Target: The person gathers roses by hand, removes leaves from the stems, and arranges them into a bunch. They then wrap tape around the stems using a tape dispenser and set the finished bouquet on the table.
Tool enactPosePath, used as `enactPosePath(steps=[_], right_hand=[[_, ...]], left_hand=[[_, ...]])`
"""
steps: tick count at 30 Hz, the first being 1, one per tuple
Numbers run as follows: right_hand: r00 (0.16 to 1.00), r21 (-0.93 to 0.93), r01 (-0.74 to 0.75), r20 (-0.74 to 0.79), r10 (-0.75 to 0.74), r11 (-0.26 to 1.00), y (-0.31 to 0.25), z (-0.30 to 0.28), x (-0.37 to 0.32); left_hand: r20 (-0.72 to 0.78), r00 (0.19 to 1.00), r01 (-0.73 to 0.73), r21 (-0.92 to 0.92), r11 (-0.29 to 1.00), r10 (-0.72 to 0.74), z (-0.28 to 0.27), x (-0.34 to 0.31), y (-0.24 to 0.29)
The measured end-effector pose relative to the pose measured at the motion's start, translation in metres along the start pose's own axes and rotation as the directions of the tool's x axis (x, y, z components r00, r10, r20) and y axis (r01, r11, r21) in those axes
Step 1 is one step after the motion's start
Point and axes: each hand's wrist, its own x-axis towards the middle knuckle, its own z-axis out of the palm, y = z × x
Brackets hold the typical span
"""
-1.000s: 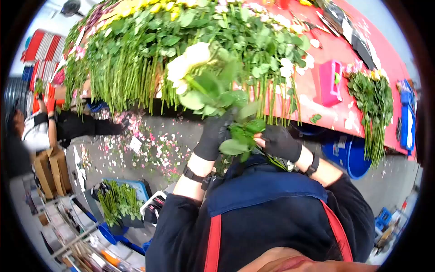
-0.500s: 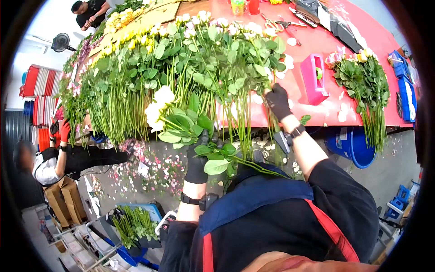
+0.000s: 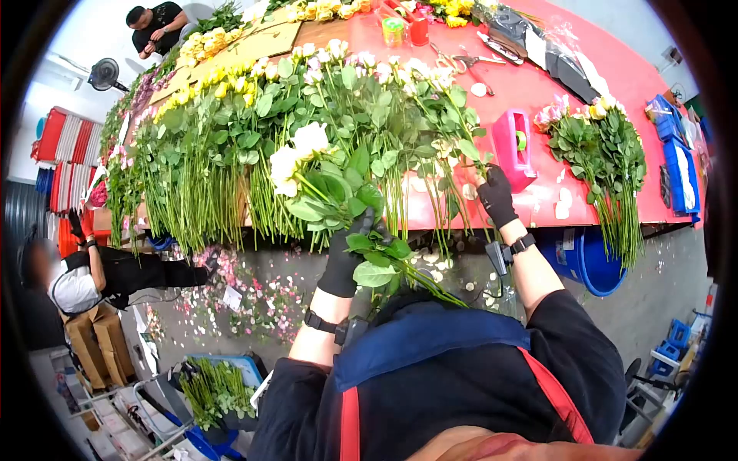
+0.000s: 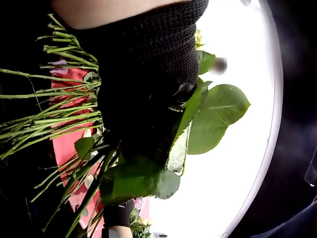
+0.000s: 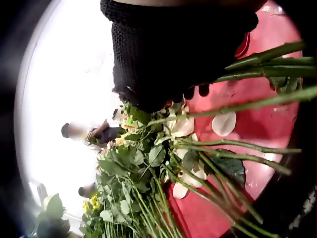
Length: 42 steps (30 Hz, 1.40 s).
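Observation:
My left hand (image 3: pixel 347 250), in a black glove, grips a bunch of white roses (image 3: pixel 310 140) by the stems, blooms up and to the left. Its stem ends (image 3: pixel 430 286) point back toward my body. In the left wrist view the glove covers most of the grip, with broad leaves (image 4: pixel 218 119) beside it. My right hand (image 3: pixel 498 198), also gloved, is at the right end of the long row of roses (image 3: pixel 330 115) on the table. Its fingers curl round rose stems (image 5: pixel 267 55), partly hidden by the glove. Loose petals (image 5: pixel 224 124) lie nearby.
A pink tape dispenser (image 3: pixel 513 150) stands just right of my right hand on the red table (image 3: pixel 553 207). Beyond are another rose bunch (image 3: pixel 603 146), scissors (image 3: pixel 473 65) and a blue bucket (image 3: pixel 588 261) below the edge. Another person (image 3: pixel 84 273) is at left; petals (image 3: pixel 254 292) litter the floor.
My right hand left the bunch near my body, reached to the row's right end, then drew slightly right and nearer me. The left hand lowered the white roses leftward, then raised them slightly rightward.

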Motion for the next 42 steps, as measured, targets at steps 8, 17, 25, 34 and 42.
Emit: enactPosePath(steps=[8,17,25,34,42], right_hand=[[0.9,0.48,-0.435,0.24,0.363,0.762,-0.112,-0.073,-0.029],[0.858,0.436,-0.437,0.465,0.219,0.787,-0.185,-0.052,-0.076],[0.919,0.247,0.099,0.349,-0.183,0.964,-0.151,-0.047,-0.094],[0.837,0.284,0.217,0.438,-0.328,0.934,-0.152,-0.055,-0.11],[0.746,0.504,0.042,0.558,-0.363,0.863,-0.192,-0.053,-0.106]], left_hand=[[-0.073,0.997,-0.009,0.099,0.995,0.016,-0.005,0.016,-0.01],[0.127,0.982,0.114,0.185,0.976,-0.139,0.011,0.017,-0.042],[0.12,0.988,-0.116,0.172,0.978,0.096,0.027,-0.022,-0.029],[0.163,0.983,-0.089,0.041,0.995,0.081,0.006,-0.057,-0.017],[0.182,0.966,-0.235,0.325,0.916,0.184,-0.01,-0.07,-0.026]])
